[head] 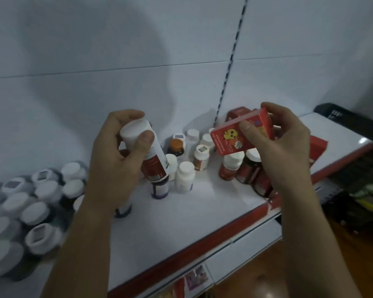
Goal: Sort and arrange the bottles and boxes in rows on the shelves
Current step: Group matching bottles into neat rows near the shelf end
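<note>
Shelf (202,214), white with a red front edge, runs from seven o'clock up to three o'clock of the view. Just left of centre, the left hand (114,166) is wrapped round a red-label bottle (154,166), with the thumb on the rim of its white cap and the fingers curled behind. That bottle is in the air above the shelf, tilted, its cap toward eleven o'clock and its base toward five. Just below its base stands a purple-label bottle (159,190).

At two o'clock from centre, the right hand (284,151) pinches a red box (230,136), thumb on the printed front and fingers behind. The box is off the shelf and tilted, and a yellow cartoon figure shows on its face. Directly beneath it, at its six o'clock, stand red-label jars (229,168); further red cartons (318,147) lie behind the hand, toward three o'clock.

Between the two hands stand a small white bottle (184,177), an orange-capped bottle (176,145) at its twelve o'clock, and a few more white-capped ones, loosely placed and apart.

At eight o'clock of the view, dark bottles with white caps (36,212) stand packed close in rows, blurred.

Behind everything rises a white back panel (116,61), with a slotted upright strip (230,61) at one o'clock.
</note>
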`<state>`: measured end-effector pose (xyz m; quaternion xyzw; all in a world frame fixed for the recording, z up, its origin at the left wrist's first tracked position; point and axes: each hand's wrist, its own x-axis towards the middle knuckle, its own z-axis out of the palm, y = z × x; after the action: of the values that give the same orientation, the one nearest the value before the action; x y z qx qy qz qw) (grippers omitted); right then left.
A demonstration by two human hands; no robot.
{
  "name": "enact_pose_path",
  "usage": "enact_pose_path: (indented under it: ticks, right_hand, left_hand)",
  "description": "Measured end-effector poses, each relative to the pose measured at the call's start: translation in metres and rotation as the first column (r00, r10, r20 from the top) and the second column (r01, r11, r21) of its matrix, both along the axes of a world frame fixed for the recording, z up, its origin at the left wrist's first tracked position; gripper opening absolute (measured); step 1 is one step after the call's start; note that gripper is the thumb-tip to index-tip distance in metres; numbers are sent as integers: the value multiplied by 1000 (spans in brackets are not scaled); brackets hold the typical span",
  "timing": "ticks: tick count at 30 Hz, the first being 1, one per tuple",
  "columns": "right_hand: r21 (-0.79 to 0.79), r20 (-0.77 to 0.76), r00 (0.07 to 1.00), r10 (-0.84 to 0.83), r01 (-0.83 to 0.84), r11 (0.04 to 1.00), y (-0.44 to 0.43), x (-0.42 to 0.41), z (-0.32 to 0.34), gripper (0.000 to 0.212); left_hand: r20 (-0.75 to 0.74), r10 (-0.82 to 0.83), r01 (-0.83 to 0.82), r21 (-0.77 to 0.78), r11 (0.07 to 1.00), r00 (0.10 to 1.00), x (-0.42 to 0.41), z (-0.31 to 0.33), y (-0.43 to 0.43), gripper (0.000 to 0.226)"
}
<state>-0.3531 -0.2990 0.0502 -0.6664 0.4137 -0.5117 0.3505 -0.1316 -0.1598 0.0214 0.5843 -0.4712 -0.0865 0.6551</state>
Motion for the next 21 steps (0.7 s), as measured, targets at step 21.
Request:
enact_pose_path:
  ticks: [21]
  right_hand:
    - [62,80,946,-313,309,949,-235,-173,-28,59]
  left_hand:
    - [101,4,-8,43,999,995,-151,21,-256,34]
